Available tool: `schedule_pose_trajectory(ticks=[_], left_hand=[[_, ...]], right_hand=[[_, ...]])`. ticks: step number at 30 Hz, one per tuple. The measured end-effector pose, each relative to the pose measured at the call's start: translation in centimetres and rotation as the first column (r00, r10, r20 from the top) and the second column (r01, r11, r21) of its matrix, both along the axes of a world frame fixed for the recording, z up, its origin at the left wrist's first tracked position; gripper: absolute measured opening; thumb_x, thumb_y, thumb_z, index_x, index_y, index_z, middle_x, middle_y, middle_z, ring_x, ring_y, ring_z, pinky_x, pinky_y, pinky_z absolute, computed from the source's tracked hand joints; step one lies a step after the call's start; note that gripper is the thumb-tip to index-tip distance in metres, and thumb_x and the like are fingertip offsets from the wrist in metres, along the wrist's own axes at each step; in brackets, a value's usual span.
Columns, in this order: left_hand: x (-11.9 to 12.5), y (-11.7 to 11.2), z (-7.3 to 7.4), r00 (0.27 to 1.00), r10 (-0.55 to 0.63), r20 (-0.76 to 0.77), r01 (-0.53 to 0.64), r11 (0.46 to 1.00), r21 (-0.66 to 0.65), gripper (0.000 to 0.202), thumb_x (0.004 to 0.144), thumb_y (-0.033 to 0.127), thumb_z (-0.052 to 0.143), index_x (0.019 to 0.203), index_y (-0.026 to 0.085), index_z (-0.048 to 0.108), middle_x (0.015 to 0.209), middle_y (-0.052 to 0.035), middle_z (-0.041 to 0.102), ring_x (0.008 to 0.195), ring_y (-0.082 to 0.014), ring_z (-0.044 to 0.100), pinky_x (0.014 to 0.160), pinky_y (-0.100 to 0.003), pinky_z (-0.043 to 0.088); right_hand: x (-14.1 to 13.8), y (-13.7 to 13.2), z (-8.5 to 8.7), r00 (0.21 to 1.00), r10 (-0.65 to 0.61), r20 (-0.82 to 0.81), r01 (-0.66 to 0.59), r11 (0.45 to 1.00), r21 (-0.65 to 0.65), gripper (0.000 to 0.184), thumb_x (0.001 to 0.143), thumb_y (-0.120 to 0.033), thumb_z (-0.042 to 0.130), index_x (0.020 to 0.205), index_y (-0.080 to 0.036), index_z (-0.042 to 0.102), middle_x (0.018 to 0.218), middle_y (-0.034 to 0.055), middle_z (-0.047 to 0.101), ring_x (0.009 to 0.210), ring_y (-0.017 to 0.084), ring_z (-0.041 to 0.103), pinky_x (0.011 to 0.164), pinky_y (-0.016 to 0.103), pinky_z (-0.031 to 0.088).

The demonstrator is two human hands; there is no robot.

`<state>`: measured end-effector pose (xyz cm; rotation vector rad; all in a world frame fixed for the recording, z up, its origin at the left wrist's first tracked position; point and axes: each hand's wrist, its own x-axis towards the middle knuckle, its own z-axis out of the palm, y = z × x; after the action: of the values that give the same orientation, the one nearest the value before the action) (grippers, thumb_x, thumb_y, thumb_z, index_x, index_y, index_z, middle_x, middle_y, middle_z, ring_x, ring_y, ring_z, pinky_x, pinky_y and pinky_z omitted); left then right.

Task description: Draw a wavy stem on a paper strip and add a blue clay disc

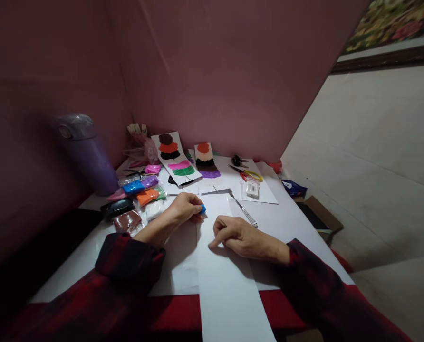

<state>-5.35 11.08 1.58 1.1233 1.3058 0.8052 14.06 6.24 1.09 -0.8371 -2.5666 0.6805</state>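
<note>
My left hand (187, 207) pinches a small lump of blue modelling clay (203, 209) between thumb and fingers, just above the upper part of a long white paper strip (226, 294). The strip lies lengthwise on the table and hangs over its near edge. To the right, my right hand (238, 236) rests on the strip, its fingers curled in and one fingertip touching the paper. Nothing shows in its fingers. Beyond it lies a metal palette knife (245, 212) with a patterned handle.
Packets of coloured clay (147, 196) crowd the left side beside a purple bottle (91, 156). Cards with coloured layered shapes (176, 159) lie at the back. Scissors (249, 175) and a small clear packet (251, 189) sit at back right. An opened cardboard box (326, 216) stands beyond the right edge.
</note>
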Motion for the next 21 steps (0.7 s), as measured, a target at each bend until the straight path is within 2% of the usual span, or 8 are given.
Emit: schedule_pose_trajectory(ticks=[5,7,9,11,14,16,17,21], left_hand=[[0.1,-0.3,0.4,0.998,0.006,0.059,-0.006,1.000,-0.005,0.013,0.074,0.002,0.064,0.066,0.011,0.058,0.046,0.0010,0.060,0.043,-0.0116,0.059,0.052,-0.024,0.050],[0.3,-0.6,0.8,0.995,0.002,0.103,-0.002,1.000,-0.001,0.011,0.076,0.002,0.063,0.070,0.010,0.060,0.051,0.0003,0.061,0.046,-0.0105,0.060,0.054,-0.023,0.051],[0.5,-1.1,1.1,0.982,-0.021,0.187,0.023,1.000,-0.010,0.007,0.075,0.003,0.064,0.073,0.010,0.062,0.057,-0.0015,0.064,0.051,-0.0105,0.062,0.057,-0.022,0.051],[0.7,-1.5,1.2,0.958,-0.063,0.279,0.073,0.997,-0.027,0.005,0.074,0.005,0.065,0.074,0.009,0.063,0.063,-0.0035,0.066,0.055,-0.0112,0.064,0.058,-0.021,0.051],[0.9,-1.9,0.8,0.930,-0.139,0.341,0.158,0.987,-0.029,0.009,0.071,0.009,0.068,0.079,0.009,0.065,0.063,-0.0038,0.066,0.053,-0.0119,0.063,0.057,-0.022,0.050],[1.1,-2.0,0.2,0.922,-0.189,0.339,0.201,0.980,0.001,0.014,0.069,0.014,0.071,0.080,0.011,0.064,0.061,-0.0032,0.066,0.052,-0.0125,0.062,0.055,-0.023,0.048],[1.1,-2.0,-0.1,0.917,-0.215,0.336,0.221,0.975,0.023,0.015,0.069,0.018,0.073,0.079,0.012,0.064,0.060,-0.0032,0.066,0.052,-0.0127,0.062,0.056,-0.024,0.048],[1.3,-1.9,-0.9,0.897,-0.298,0.327,0.286,0.955,0.085,0.026,0.071,0.035,0.074,0.071,0.012,0.064,0.060,-0.0044,0.066,0.056,-0.0127,0.061,0.059,-0.024,0.048]], right_hand=[[-0.3,0.0,-0.1,0.995,-0.053,-0.085,0.056,0.998,0.039,0.040,0.077,0.001,0.047,0.098,-0.023,0.071,0.083,0.0004,0.057,0.073,0.012,0.054,0.070,0.023,0.044],[-0.2,0.4,-0.3,0.968,-0.160,-0.195,0.172,0.984,0.046,0.033,0.080,-0.002,0.048,0.098,-0.019,0.069,0.081,0.0010,0.059,0.071,0.012,0.055,0.068,0.024,0.044],[-0.2,0.8,-0.5,0.896,-0.314,-0.313,0.347,0.936,0.054,0.019,0.084,-0.009,0.050,0.095,-0.017,0.063,0.077,0.0012,0.060,0.066,0.013,0.054,0.064,0.026,0.044],[-0.1,1.1,-0.8,0.820,-0.401,-0.408,0.458,0.888,0.046,0.010,0.086,-0.018,0.055,0.096,-0.017,0.058,0.074,0.0006,0.058,0.063,0.013,0.053,0.060,0.026,0.044],[-0.2,1.1,-0.9,0.808,-0.361,-0.465,0.443,0.893,0.077,0.017,0.084,-0.021,0.061,0.099,-0.018,0.055,0.077,0.0012,0.058,0.067,0.015,0.055,0.061,0.027,0.045],[-0.2,1.0,-0.8,0.845,-0.304,-0.441,0.394,0.910,0.128,0.008,0.084,-0.018,0.060,0.092,-0.019,0.057,0.079,0.0022,0.058,0.071,0.016,0.055,0.064,0.028,0.046],[-0.3,0.9,-0.8,0.860,-0.282,-0.425,0.374,0.916,0.148,0.003,0.085,-0.017,0.058,0.087,-0.019,0.058,0.078,0.0024,0.059,0.072,0.016,0.055,0.066,0.029,0.046],[-0.3,0.8,-0.7,0.876,-0.238,-0.419,0.334,0.926,0.174,0.009,0.087,-0.016,0.055,0.081,-0.019,0.061,0.077,0.0034,0.061,0.073,0.017,0.056,0.067,0.030,0.046]])
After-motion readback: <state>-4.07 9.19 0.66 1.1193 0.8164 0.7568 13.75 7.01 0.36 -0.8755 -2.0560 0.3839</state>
